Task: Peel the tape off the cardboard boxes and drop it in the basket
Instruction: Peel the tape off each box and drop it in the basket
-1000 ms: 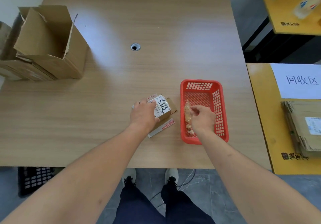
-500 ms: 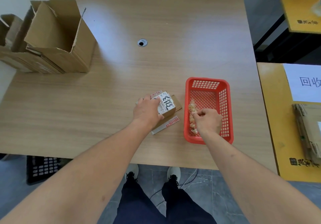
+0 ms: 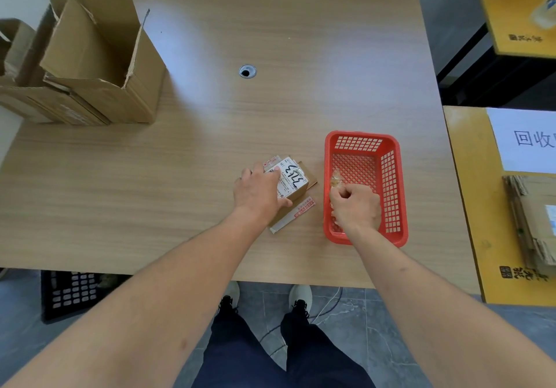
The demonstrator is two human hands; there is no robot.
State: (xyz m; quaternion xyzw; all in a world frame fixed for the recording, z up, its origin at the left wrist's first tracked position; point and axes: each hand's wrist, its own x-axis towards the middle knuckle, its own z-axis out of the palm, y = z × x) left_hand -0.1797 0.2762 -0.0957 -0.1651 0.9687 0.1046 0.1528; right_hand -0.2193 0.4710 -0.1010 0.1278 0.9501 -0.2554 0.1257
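A small cardboard box (image 3: 293,178) with a white shipping label marked in black pen lies near the table's front edge. My left hand (image 3: 258,190) grips it from the left side. A red plastic basket (image 3: 391,177) stands just right of the box. My right hand (image 3: 355,207) is inside the basket, near its left wall, with fingers curled and pinching a crumpled strip of clear brownish tape (image 3: 336,178) that sticks up above the knuckles. More crumpled tape lies under the hand on the basket floor. A white flap with red print (image 3: 296,214) juts from the box's near side.
Large open cardboard boxes (image 3: 90,65) stand at the table's back left corner. A round cable hole (image 3: 247,71) sits mid-table. To the right, a yellow table (image 3: 469,207) carries a white paper sign and flattened cardboard (image 3: 532,219). A black crate (image 3: 70,292) sits on the floor under the table's left.
My right hand has stayed in the basket pinching the tape, shifting only slightly. The left hand keeps its grip on the small box. The camera view has drifted a little.
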